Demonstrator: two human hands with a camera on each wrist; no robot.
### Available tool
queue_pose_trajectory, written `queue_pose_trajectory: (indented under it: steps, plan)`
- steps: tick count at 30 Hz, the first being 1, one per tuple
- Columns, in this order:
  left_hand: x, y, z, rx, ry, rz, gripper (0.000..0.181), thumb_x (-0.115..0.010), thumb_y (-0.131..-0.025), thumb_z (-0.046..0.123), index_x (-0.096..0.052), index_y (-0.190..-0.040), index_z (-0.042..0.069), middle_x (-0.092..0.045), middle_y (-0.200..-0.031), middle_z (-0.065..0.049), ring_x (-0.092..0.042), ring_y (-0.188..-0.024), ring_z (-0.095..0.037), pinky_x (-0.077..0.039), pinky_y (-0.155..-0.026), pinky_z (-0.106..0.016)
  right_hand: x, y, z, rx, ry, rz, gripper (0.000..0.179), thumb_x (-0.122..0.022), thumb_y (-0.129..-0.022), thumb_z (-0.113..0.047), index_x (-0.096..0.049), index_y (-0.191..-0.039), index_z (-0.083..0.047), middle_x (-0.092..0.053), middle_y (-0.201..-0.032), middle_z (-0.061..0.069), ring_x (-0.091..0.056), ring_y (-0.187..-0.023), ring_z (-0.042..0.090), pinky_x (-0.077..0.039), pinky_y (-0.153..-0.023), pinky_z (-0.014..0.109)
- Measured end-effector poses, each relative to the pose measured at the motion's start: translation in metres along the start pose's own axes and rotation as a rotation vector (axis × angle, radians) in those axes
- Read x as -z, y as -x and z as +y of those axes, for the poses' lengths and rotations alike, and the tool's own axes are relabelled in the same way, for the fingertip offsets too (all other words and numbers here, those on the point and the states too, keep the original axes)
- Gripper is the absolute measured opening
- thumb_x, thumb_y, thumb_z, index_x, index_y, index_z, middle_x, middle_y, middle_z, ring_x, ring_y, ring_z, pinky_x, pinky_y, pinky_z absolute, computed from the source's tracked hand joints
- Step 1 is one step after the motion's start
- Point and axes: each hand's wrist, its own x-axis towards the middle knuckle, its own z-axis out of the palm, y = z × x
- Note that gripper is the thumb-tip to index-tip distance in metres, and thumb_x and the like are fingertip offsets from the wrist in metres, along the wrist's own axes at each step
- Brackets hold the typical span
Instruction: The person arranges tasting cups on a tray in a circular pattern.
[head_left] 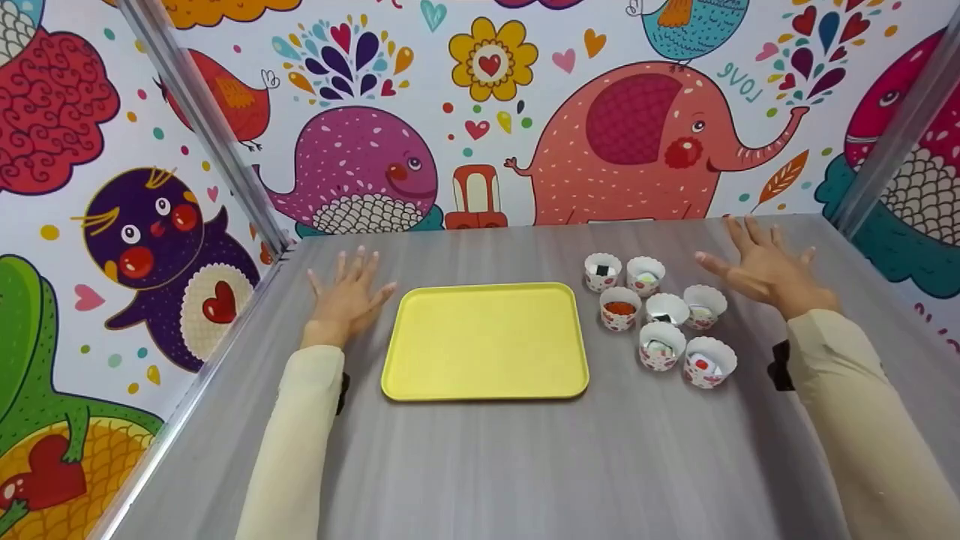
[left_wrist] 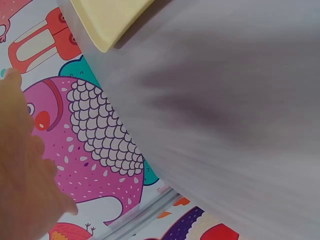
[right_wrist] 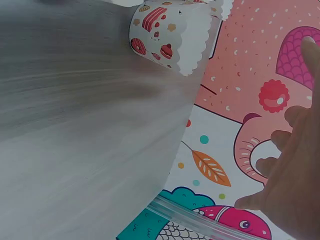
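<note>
A yellow rectangular tray (head_left: 486,342) lies on the grey table between the two hands. My left hand (head_left: 346,298), fingers spread and holding nothing, is just left of the tray; the left wrist view shows that hand (left_wrist: 25,165) with a corner of the tray (left_wrist: 107,30) above it. To the right of the tray, several white paper cups with red prints stand in a cluster. One cup (head_left: 619,310) has orange-red bits inside, another (head_left: 709,363) a red and white piece. My right hand (head_left: 772,266) spreads its fingers beside the cups, holding nothing.
Dark pieces show in the back-left cup (head_left: 602,271) and a middle cup (head_left: 666,310). Cartoon-printed panels (head_left: 360,165) wall the grey table (head_left: 480,472) at the back and sides, with metal posts (head_left: 210,127) at the corners.
</note>
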Motion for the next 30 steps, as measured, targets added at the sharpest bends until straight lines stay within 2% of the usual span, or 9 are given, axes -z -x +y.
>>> queue_pose_trajectory:
  steps: [7, 14, 20, 25, 30]
  plan:
    - [-0.004, 0.009, -0.004, -0.018, 0.006, -0.011, 0.076, -0.03, -0.104, 0.059, -0.009, -0.162, 0.015, -0.001, -0.17, -0.013, 0.005, -0.156, -0.042, 0.016, -0.111, -0.076, -0.003, 0.006, 0.004, 0.02, -0.014, -0.002, 0.106, -0.036, -0.091, -0.079, 0.014, -0.159, -0.017, 0.014, -0.164, 0.029, 0.015, -0.144, 0.063, 0.014, -0.102, 0.085]
    - [-0.011, 0.017, -0.005, -0.063, -0.001, -0.012, 0.074, -0.031, -0.105, 0.056, -0.008, -0.163, 0.016, -0.001, -0.171, -0.011, 0.002, -0.157, -0.041, 0.016, -0.11, -0.077, -0.009, 0.009, 0.007, 0.047, -0.096, 0.001, 0.108, -0.043, -0.09, -0.077, 0.014, -0.16, -0.018, 0.015, -0.165, 0.026, 0.007, -0.149, 0.058, 0.005, -0.106, 0.084]
    - [-0.017, 0.026, -0.004, -0.098, -0.005, -0.006, 0.076, -0.03, -0.103, 0.06, -0.007, -0.163, 0.019, -0.003, -0.171, -0.009, -0.002, -0.156, -0.043, 0.014, -0.111, -0.077, -0.015, 0.017, 0.004, 0.065, -0.182, -0.008, 0.111, -0.051, -0.09, -0.072, 0.014, -0.16, -0.015, 0.015, -0.166, 0.025, 0.008, -0.151, 0.054, -0.004, -0.109, 0.081]
    - [-0.023, 0.035, -0.004, -0.126, 0.047, -0.009, 0.074, -0.033, -0.103, 0.06, -0.008, -0.163, 0.023, -0.004, -0.171, -0.008, -0.001, -0.156, -0.045, 0.012, -0.111, -0.079, -0.023, 0.028, -0.003, 0.049, -0.275, -0.021, 0.114, -0.055, -0.089, -0.07, 0.017, -0.159, -0.017, 0.015, -0.166, 0.026, 0.008, -0.151, 0.055, -0.007, -0.11, 0.081]
    - [-0.03, 0.046, -0.005, -0.139, 0.092, -0.018, 0.075, -0.039, -0.103, 0.056, -0.009, -0.163, 0.022, -0.004, -0.171, -0.008, -0.002, -0.155, -0.047, 0.006, -0.111, -0.081, -0.03, 0.039, -0.002, 0.041, -0.314, -0.037, 0.115, -0.056, -0.089, -0.068, 0.021, -0.159, -0.018, 0.016, -0.165, 0.027, 0.007, -0.15, 0.058, -0.01, -0.108, 0.082]
